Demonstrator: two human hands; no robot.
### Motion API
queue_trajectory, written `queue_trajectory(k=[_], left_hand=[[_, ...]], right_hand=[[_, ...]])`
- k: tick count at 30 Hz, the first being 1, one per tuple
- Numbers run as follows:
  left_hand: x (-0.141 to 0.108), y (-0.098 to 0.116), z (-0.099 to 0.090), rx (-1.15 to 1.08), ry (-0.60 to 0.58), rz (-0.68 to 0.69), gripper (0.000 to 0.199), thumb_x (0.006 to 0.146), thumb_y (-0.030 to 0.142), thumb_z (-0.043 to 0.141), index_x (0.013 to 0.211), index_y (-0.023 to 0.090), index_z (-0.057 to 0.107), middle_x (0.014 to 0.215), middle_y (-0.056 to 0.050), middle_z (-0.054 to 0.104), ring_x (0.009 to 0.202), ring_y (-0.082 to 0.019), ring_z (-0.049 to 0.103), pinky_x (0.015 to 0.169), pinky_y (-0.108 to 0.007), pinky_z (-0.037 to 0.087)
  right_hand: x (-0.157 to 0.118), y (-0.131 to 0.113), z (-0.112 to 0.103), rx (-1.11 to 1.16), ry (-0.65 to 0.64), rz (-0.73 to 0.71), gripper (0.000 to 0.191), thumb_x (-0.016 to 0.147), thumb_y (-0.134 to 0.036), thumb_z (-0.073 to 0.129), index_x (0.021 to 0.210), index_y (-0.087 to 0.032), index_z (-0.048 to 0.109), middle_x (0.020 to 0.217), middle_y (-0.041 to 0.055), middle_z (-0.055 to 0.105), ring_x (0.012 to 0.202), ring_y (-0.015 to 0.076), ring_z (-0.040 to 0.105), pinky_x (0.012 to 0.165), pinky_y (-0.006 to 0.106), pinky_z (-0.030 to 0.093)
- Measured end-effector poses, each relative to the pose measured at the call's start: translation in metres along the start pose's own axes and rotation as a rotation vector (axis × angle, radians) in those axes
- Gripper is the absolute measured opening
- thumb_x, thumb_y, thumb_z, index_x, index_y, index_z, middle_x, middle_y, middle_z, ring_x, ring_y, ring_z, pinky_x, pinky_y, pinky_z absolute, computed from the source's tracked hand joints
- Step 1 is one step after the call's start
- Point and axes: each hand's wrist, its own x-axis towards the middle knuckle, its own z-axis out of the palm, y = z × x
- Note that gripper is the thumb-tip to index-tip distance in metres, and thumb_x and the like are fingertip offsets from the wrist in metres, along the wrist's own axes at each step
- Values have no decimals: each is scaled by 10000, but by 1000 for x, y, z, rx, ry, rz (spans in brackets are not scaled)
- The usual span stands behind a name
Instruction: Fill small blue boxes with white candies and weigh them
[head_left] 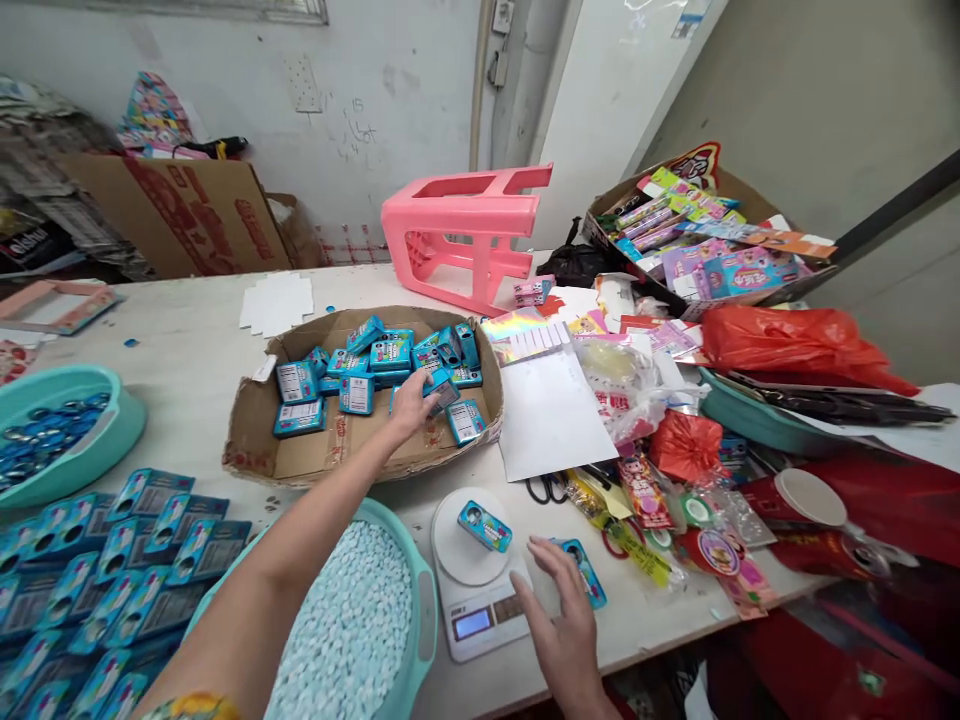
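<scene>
My left hand (409, 405) reaches into a shallow cardboard box (300, 462), its fingers closed on a small blue candy box (444, 390). Several more blue candy boxes (356, 392) lie heaped there, some on their sides. On the round plate of a white digital scale (454, 560) rests one blue candy box (484, 526); the figures on the display are too small to read. My right hand (562, 625) hovers just right of the scale with fingers apart. Another blue candy box (583, 574) lies on the table beside its fingertips, partly covered by them.
A turquoise basin (424, 600) of pale blue candies stands below my left forearm. Rows of blue boxes (142, 540) fill the left front, near a basin (124, 430) of shiny blue pieces. A pink stool (457, 200) lies tipped at the back. Packets, scissors (547, 488) and bags clutter the right.
</scene>
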Motion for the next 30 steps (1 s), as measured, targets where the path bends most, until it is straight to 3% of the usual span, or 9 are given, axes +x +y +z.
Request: queue_trajectory(k=[4,7,9,12,15,17,20,25,30], left_hand=[[-104,19,-60,-392,212,35,391,671,241,697,1028,216,541,965,-13,582,874,-165,540,788,-255,399],[-179,25,-98,-605,29,-69,330,616,202,749,918,190,615,875,-2,607,812,-144,544,733,-220,410],[-215,17,-112,-800,-117,-251,242,625,190,746,841,169,640,798,-1,618,723,-128,549,645,-204,418],[-247,-16,-117,-1220,-144,-676,104,699,183,675,783,138,632,718,-18,627,603,-123,559,557,-219,442],[-265,-53,-110,-1492,-89,-987,67,756,158,598,804,118,623,726,-50,653,606,-149,599,586,-268,496],[-279,-67,-102,-1567,-8,-1025,85,771,155,590,845,123,615,757,-54,664,632,-151,614,590,-268,506],[-305,-68,-85,-1627,140,-873,163,765,190,634,920,163,593,864,-42,668,704,-140,619,604,-246,501],[-335,-55,-69,-1440,9,-693,342,810,393,600,1102,231,525,1064,-64,619,867,-175,599,722,-292,489],[-337,-106,-80,-339,-15,-530,520,772,559,556,1164,221,513,1274,-148,484,1179,-327,432,925,-428,378]], right_hand=[[19,-63,28,3,8,-172,614,802,-302,653,1352,-254,381,1325,150,455,1244,317,436,991,564,405],[19,-103,56,70,-119,-215,903,678,-474,750,1413,-236,282,1484,149,250,1373,371,217,1071,617,265],[13,-117,71,250,-261,-113,839,736,-548,664,1416,-239,281,1481,131,275,1358,353,275,1052,590,320],[-4,-118,81,532,-364,106,531,905,-516,423,1357,-239,390,1383,115,438,1247,281,465,971,490,453],[-28,-107,83,571,-368,208,429,922,-467,419,1280,-239,483,1308,105,522,1189,257,523,948,450,477],[-47,-104,86,541,-393,228,443,888,-452,503,1277,-241,483,1308,107,525,1186,260,526,948,448,478],[-75,-112,94,569,-421,296,562,832,-463,583,1315,-224,423,1340,132,498,1173,269,541,914,438,502],[-92,-132,116,528,-329,419,451,809,-458,604,1140,-170,500,1055,90,648,938,217,634,804,356,535],[-84,-105,131,280,-134,225,448,713,-383,723,1058,-197,505,962,44,621,845,183,614,784,338,522]])
